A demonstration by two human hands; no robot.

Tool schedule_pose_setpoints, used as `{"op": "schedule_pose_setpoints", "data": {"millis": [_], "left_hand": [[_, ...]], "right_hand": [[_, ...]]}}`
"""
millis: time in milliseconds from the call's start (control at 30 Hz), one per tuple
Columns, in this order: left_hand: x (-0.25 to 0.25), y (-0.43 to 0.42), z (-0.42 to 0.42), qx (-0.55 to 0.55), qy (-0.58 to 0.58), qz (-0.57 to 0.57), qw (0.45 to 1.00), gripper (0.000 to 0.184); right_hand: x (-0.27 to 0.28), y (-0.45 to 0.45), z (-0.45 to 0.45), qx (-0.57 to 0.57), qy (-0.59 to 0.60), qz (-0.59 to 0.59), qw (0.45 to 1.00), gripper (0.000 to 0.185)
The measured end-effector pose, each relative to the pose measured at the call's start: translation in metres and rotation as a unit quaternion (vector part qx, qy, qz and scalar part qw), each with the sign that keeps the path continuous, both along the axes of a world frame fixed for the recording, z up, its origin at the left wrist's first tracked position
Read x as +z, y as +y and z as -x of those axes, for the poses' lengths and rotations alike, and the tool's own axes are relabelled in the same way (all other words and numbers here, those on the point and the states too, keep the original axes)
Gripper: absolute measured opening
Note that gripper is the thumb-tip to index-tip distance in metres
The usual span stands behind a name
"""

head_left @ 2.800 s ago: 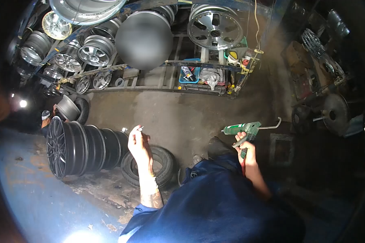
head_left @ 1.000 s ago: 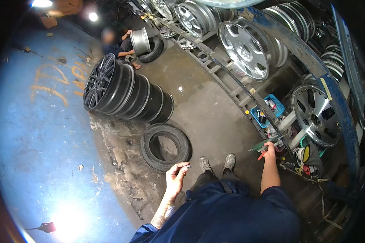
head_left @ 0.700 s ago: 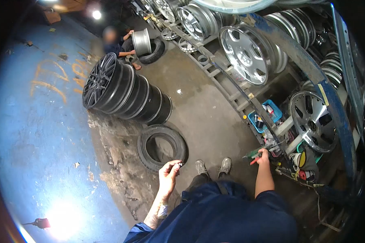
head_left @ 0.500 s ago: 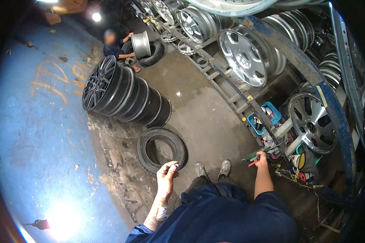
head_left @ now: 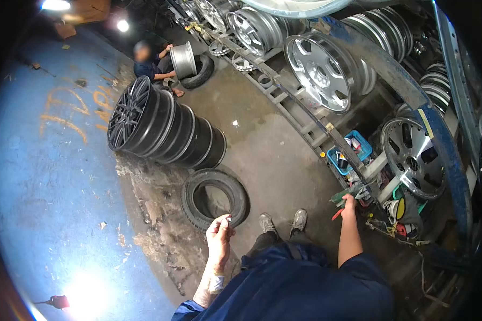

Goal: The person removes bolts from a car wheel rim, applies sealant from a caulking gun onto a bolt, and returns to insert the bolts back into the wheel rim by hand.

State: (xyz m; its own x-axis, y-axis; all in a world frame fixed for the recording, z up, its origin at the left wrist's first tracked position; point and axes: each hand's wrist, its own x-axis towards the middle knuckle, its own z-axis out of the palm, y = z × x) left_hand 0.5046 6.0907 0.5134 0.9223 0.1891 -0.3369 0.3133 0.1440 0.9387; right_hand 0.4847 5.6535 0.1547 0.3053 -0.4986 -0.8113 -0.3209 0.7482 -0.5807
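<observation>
My left hand (head_left: 218, 238) is raised in front of my body, with thumb and fingers pinched on a small shiny piece (head_left: 229, 218) too small to name. Below it on the floor lies a black tyre (head_left: 238, 187). Out to the right, my right hand (head_left: 348, 207) is closed around a red-handled tool (head_left: 336, 215); its working end cannot be made out. Close beyond that hand is a dark green object (head_left: 339, 197), and I cannot tell whether it belongs to the tool.
A stack of black wheel rims (head_left: 168, 128) stands beyond the tyre. Silver rims (head_left: 320, 75) fill the metal rack (head_left: 300, 115) on the right, near a blue basket (head_left: 365, 145) of small items. Another person (head_left: 150, 67) sits far back, holding a rim (head_left: 183, 60). A bright lamp (head_left: 59, 302) shines lower left.
My right hand has risen slightly and turned, so the red handle points more downward. The small piece stays pinched in my left hand. The view has shifted a little.
</observation>
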Motion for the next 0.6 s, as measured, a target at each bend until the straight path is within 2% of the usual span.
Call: {"op": "schedule_pose_setpoints", "data": {"millis": [100, 233, 300, 400, 533, 600], "left_hand": [[0.002, 0.000, 0.002, 0.003, 0.009, 0.073, 0.997, 0.020], [-0.003, 0.001, 0.009, 0.018, 0.042, 0.153, 0.987, 0.025], [0.000, -0.003, 0.011, 0.041, 0.057, 0.206, 0.976, 0.027], [0.002, -0.001, 0.011, 0.051, 0.057, 0.235, 0.969, 0.030], [0.003, 0.001, 0.012, 0.074, 0.053, 0.226, 0.970, 0.031], [0.006, -0.002, 0.013, 0.084, 0.056, 0.212, 0.972, 0.032]], "right_hand": [[0.001, -0.015, 0.000, 0.038, -0.015, 0.014, 0.999, 0.023], [0.011, -0.021, 0.001, 0.073, 0.035, 0.064, 0.995, 0.026], [0.009, -0.020, -0.001, 0.064, 0.043, 0.041, 0.996, 0.025], [-0.029, -0.033, 0.006, 0.073, 0.076, 0.028, 0.994, 0.026], [-0.040, -0.031, 0.009, 0.090, 0.159, 0.019, 0.983, 0.028], [-0.059, -0.034, 0.022, 0.093, 0.106, -0.022, 0.990, 0.031]]}}
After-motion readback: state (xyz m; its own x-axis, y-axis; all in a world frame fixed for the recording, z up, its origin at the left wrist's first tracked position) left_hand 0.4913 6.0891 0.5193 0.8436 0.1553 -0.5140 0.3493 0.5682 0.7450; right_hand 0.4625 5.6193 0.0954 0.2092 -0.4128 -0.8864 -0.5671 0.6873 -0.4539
